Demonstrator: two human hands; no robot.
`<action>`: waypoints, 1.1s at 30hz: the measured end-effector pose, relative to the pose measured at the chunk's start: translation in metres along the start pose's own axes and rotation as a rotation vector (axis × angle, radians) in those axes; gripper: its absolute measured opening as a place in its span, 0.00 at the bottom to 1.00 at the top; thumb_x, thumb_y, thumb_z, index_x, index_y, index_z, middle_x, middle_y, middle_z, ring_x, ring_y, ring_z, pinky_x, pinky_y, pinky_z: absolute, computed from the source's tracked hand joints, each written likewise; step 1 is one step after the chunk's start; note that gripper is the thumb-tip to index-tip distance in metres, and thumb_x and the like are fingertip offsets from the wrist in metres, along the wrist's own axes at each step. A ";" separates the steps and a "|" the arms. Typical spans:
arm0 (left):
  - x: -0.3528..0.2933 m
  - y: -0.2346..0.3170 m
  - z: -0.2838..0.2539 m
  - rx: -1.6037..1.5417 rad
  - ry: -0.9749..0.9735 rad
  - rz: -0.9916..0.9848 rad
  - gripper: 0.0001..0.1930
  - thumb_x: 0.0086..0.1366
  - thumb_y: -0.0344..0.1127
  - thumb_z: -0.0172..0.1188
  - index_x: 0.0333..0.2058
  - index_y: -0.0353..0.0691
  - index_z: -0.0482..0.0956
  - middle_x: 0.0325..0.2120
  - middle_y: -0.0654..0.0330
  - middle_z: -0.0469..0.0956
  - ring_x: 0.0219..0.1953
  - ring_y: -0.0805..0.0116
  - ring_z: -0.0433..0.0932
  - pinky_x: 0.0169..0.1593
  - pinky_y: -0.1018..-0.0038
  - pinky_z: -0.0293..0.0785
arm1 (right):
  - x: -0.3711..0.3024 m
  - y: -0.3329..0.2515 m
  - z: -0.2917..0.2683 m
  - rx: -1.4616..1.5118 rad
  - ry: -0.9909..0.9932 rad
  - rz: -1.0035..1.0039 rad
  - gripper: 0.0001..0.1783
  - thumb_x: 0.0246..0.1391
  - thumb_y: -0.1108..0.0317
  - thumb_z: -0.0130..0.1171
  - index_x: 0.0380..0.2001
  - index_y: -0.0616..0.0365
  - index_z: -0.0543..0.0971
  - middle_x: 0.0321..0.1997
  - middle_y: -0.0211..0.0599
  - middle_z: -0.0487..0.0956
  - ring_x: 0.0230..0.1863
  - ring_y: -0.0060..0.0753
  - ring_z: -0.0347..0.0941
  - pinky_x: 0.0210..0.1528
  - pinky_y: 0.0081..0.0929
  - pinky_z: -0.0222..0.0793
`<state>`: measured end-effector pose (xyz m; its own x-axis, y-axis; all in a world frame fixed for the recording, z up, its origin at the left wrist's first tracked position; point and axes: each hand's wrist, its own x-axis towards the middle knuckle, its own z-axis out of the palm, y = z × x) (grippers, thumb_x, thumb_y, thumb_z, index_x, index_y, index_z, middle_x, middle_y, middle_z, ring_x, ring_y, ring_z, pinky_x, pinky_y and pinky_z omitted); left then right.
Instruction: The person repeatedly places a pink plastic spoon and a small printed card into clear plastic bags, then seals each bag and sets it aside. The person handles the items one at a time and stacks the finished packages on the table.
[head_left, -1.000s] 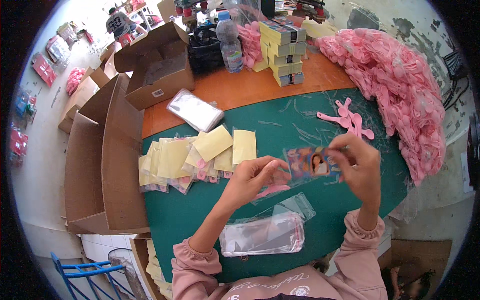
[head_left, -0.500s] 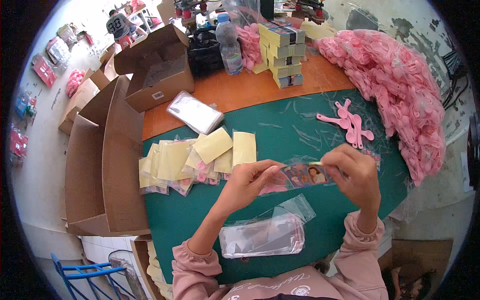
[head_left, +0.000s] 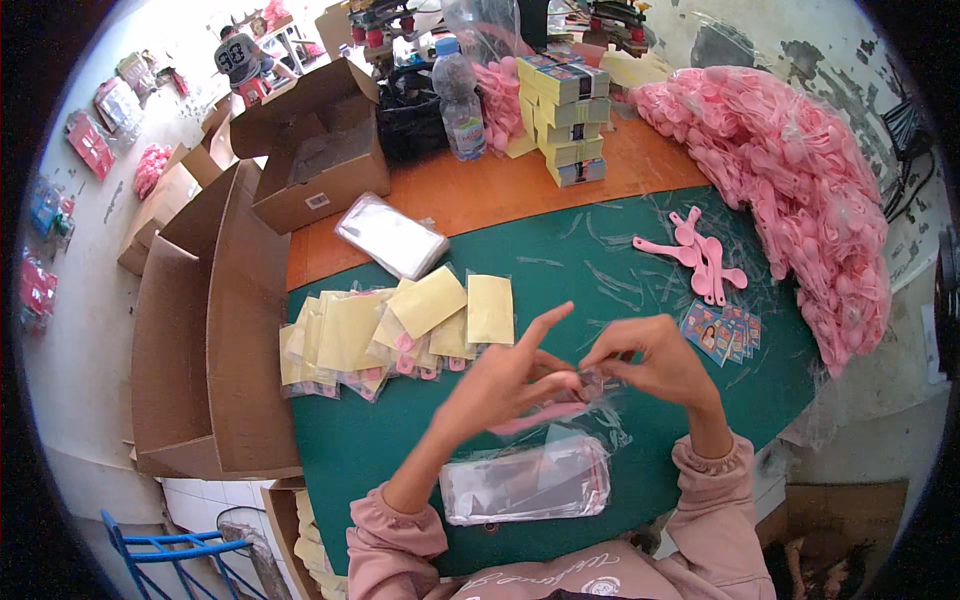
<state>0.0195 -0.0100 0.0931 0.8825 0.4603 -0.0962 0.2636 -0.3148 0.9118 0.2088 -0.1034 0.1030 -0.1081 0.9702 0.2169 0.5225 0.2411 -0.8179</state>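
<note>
A small clear plastic bag [head_left: 598,392] with a pink spoon [head_left: 540,416] in it hangs between my two hands, above the green tabletop. My left hand [head_left: 500,385] grips its left side with thumb and lower fingers, the index finger pointing up and away. At the bag's upper right edge, my right hand [head_left: 645,358] pinches with thumb and fingertips. Fingers and glare hide much of the bag. Just below lies a stack of empty clear bags [head_left: 525,485]. Beyond my right hand rest a fan of printed cards [head_left: 722,332] and several loose pink spoons [head_left: 705,255].
Filled bags with yellow cards [head_left: 350,325] overlap at the left, beside open cardboard boxes [head_left: 235,330]. Farther back are a white packet stack [head_left: 390,235], a water bottle [head_left: 460,100] and stacked cards [head_left: 565,115]. A large heap of pink spoons [head_left: 800,180] borders the right side.
My hands have drawn closer together, and the printed card stretched between them is no longer plainly visible. My left index finger has lifted. My right hand moved left and nearer, uncovering the card fan.
</note>
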 end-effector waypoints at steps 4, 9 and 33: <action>0.001 -0.044 -0.031 -0.216 -0.240 0.117 0.29 0.57 0.35 0.57 0.55 0.39 0.56 0.33 0.57 0.76 0.36 0.76 0.73 0.39 0.80 0.68 | 0.003 0.010 -0.008 0.176 0.141 0.334 0.08 0.35 0.75 0.62 0.22 0.60 0.74 0.21 0.23 0.71 0.23 0.13 0.62 0.25 0.13 0.61; 0.005 -0.056 -0.038 -0.338 -0.207 0.046 0.20 0.58 0.29 0.55 0.50 0.37 0.64 0.33 0.61 0.75 0.35 0.80 0.71 0.38 0.83 0.67 | 0.005 0.029 -0.003 0.395 0.072 0.291 0.06 0.41 0.72 0.61 0.23 0.61 0.75 0.22 0.24 0.72 0.23 0.13 0.64 0.25 0.13 0.62; 0.006 -0.059 -0.038 -0.203 -0.016 0.027 0.20 0.56 0.30 0.58 0.48 0.39 0.67 0.31 0.64 0.76 0.30 0.81 0.71 0.32 0.84 0.67 | 0.000 0.015 -0.010 0.079 0.268 0.050 0.14 0.47 0.60 0.59 0.28 0.60 0.73 0.27 0.29 0.68 0.35 0.25 0.67 0.38 0.22 0.64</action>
<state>-0.0057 0.0429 0.0540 0.8945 0.4407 -0.0758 0.1578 -0.1525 0.9756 0.2249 -0.1000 0.0957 0.1495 0.9423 0.2996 0.4530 0.2041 -0.8678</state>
